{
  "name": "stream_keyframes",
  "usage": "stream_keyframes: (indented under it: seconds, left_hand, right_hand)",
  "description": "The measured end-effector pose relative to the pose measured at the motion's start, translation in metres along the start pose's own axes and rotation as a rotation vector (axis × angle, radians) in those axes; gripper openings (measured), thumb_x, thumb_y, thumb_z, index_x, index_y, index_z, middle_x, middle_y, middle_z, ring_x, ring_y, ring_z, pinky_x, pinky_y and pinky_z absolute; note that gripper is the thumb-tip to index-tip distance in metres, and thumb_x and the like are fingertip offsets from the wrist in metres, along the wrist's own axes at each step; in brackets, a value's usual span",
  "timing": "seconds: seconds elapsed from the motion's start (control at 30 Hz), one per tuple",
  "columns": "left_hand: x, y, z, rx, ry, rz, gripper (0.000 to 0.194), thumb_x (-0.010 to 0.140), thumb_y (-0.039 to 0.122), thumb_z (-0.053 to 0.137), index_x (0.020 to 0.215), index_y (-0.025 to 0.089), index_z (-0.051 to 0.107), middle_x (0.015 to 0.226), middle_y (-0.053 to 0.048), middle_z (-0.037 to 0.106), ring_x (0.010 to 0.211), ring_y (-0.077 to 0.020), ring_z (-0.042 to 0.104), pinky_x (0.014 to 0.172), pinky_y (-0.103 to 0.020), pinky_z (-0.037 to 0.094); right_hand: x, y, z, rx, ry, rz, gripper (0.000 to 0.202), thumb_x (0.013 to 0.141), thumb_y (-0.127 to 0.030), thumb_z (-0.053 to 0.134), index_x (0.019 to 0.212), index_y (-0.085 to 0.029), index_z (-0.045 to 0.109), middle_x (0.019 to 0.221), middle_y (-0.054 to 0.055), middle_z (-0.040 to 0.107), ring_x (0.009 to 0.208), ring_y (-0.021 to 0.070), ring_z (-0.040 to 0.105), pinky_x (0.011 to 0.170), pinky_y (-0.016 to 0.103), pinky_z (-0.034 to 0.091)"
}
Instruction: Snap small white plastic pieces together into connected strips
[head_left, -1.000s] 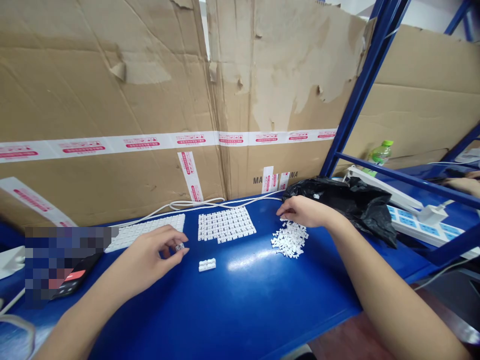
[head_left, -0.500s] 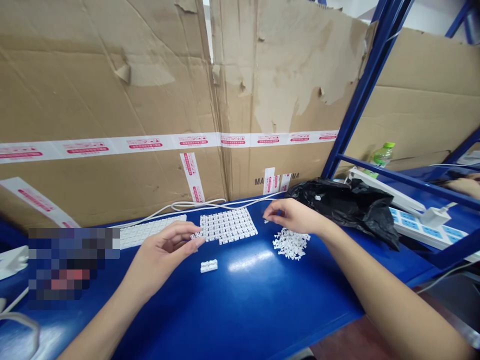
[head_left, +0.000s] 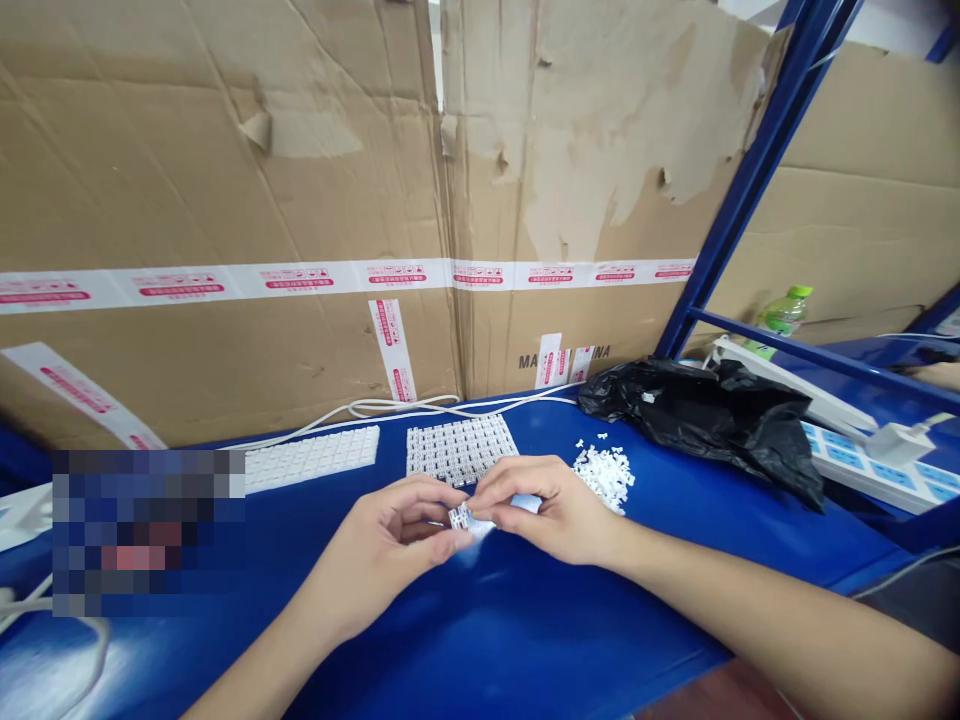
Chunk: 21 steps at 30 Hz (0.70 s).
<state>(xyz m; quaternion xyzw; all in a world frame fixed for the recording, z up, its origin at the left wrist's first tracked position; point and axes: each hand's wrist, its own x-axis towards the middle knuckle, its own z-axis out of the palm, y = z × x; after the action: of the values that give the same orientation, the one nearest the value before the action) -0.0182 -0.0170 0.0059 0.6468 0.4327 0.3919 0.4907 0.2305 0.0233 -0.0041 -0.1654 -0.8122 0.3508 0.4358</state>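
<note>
My left hand (head_left: 405,530) pinches a small white plastic block (head_left: 459,517) between thumb and fingers, above the blue table. My right hand (head_left: 536,505) meets it from the right, its fingertips pressed together at the block's edge; whatever they pinch is too small to make out. Just behind my hands lies a grid of white blocks with dark openings (head_left: 457,448). A second group of white blocks (head_left: 315,458) lies further left, in rows. Small white pieces (head_left: 606,475) are heaped behind my right wrist.
Tall cardboard sheets (head_left: 337,200) stand along the back. A black plastic bag (head_left: 697,410) lies at the right, near a power strip (head_left: 877,465), a blue metal frame (head_left: 757,190) and a bottle (head_left: 784,315). White cables (head_left: 420,405) run along the back edge.
My right hand has moved left from beside the heap to my left hand. My left hand has come right and lower, now with a block in it; the single block in front of the grid no longer shows there.
</note>
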Motion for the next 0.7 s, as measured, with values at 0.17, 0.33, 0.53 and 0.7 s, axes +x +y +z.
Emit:
stream_keyframes:
  seconds: [0.17,0.33,0.53,0.7]
  left_hand:
    - [-0.0016,-0.0006,0.0049,-0.038,-0.025,-0.051,0.030,0.080,0.040,0.093,0.099,0.022,0.078,0.095,-0.004,0.081,0.078,-0.0197,0.075,0.075,-0.034,0.066]
    - [-0.0031,-0.0016,0.0075,-0.028,-0.036,-0.086,0.028,0.081,0.041,0.093,0.095,0.022,0.078,0.083,-0.001,0.079,0.072,-0.0171,0.070,0.071,-0.030,0.060]
    - [-0.0032,-0.0012,0.0084,-0.056,-0.048,-0.099,0.031,0.081,0.043,0.093,0.096,0.022,0.076,0.083,-0.001,0.078,0.071,-0.0171,0.069,0.069,-0.030,0.058]
    - [-0.0032,-0.0010,0.0089,-0.057,-0.045,-0.099,0.034,0.080,0.046,0.093,0.092,0.022,0.073,0.082,-0.001,0.076,0.068,-0.0164,0.067,0.066,-0.029,0.057]
  right_hand:
    - [-0.0031,-0.0017,0.0065,-0.015,0.022,-0.012,0.015,0.103,-0.023,0.077,0.114,-0.028,0.086,0.105,0.005,0.083,0.094,0.0177,0.078,0.087,0.032,0.062]
    - [-0.0034,-0.0061,0.0085,-0.011,0.039,-0.032,0.017,0.103,-0.022,0.076,0.116,-0.028,0.086,0.107,0.006,0.082,0.095,0.0175,0.078,0.086,0.031,0.062]
    - [-0.0053,-0.0064,0.0067,-0.023,0.023,-0.018,0.018,0.104,-0.023,0.075,0.117,-0.028,0.086,0.108,0.006,0.078,0.093,0.0172,0.076,0.085,0.031,0.061]
    - [-0.0063,-0.0051,0.0058,-0.029,0.018,-0.009,0.017,0.104,-0.024,0.074,0.116,-0.028,0.086,0.108,0.006,0.077,0.094,0.0178,0.075,0.085,0.032,0.061]
